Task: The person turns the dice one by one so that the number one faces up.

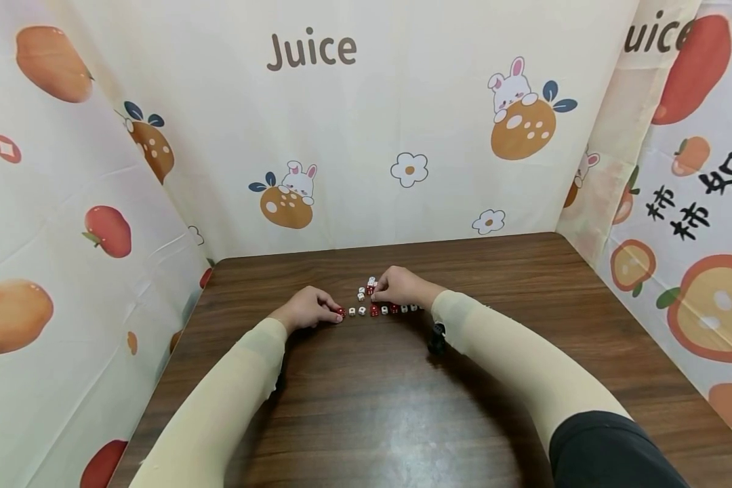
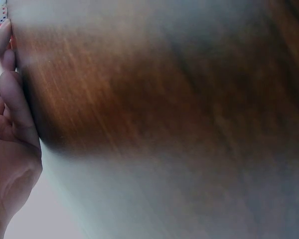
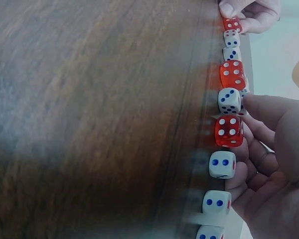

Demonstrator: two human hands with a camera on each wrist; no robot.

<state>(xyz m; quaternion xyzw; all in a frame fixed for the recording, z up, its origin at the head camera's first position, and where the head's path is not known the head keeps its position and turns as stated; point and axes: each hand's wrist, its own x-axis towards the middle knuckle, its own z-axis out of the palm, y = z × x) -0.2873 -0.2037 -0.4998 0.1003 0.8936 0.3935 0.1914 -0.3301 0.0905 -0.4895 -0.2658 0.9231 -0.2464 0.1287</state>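
Note:
A row of red and white dice runs from left to right across the table. At its left end my left hand (image 1: pixel 308 308) pinches a red die (image 3: pixel 232 25) between thumb and finger. My right hand (image 1: pixel 399 286) is just behind the row, its thumb and fingers around a white die (image 3: pixel 243 93) that is mostly hidden. Beside those fingertips is a small cluster of dice, with a white die (image 1: pixel 361 297) at its left. Within the row stand a larger-looking red die (image 3: pixel 232 74), another red die (image 3: pixel 228 131) and a white die (image 3: pixel 222 165).
The dark wooden table (image 1: pixel 354 407) meets a patterned cloth backdrop (image 1: pixel 366 135) behind, with more cloth on both sides. A small black object (image 1: pixel 437 337) sits beneath the right wrist. The row of dice continues below the right forearm.

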